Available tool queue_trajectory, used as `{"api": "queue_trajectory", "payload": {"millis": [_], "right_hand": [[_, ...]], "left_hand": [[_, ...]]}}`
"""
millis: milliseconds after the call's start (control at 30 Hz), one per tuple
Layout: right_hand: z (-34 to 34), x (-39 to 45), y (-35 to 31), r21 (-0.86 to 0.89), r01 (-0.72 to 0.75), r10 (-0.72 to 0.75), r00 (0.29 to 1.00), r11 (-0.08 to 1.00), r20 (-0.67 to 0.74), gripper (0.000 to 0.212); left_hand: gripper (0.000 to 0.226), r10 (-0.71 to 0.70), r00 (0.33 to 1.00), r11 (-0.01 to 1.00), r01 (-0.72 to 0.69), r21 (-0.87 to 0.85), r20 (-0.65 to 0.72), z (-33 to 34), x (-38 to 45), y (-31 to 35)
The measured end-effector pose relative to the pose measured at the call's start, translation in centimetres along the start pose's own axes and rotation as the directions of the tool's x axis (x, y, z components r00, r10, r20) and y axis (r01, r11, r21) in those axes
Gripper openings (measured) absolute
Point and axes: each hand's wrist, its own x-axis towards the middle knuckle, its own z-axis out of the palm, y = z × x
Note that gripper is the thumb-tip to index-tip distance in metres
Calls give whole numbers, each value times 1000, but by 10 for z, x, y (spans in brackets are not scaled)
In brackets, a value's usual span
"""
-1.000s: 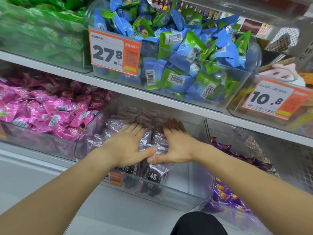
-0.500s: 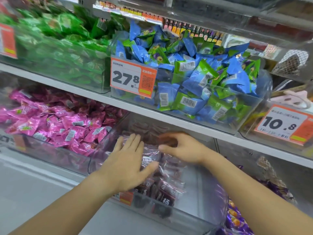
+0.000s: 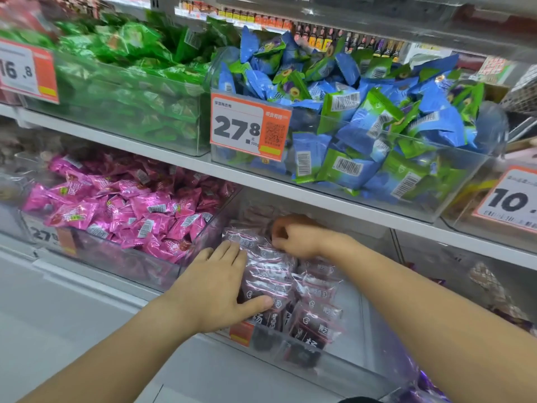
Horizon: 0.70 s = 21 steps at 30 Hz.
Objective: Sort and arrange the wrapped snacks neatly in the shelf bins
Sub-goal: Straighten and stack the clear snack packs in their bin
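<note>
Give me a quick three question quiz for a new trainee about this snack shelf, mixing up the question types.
1. True or false: the left hand lies flat on the clear-wrapped dark snack packets in the transparent plastic lower bin.
2. Multiple choice: which price shows on the orange and white tag of the bin of blue and green wrapped snacks? A) 10.8 B) 27.8 C) 16.8
3. Fill in: the bin to the left of the one being tidied holds shiny ____ wrapped snacks.

Key: 1 true; 2 B; 3 pink. The right hand is curled, pinching a packet at the back of the pile.
</note>
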Motion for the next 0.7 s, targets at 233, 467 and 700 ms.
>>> {"api": "queue_trajectory", "payload": {"millis": [233,467,700], "right_hand": [[-2,-2,6,14,-28,25,987,1000,158,53],[15,-9,15,22,-104,103,994,994,49,48],[-18,-77,5,2,-33,33,989,999,-144,57]], "left_hand": [[108,-4,998,1000,3,17,67,-4,3,0],[109,-20,997,992,29,-122,74,-6,12,-11],[89,-25,996,999,28,-34,88,-18,13,1]]}}
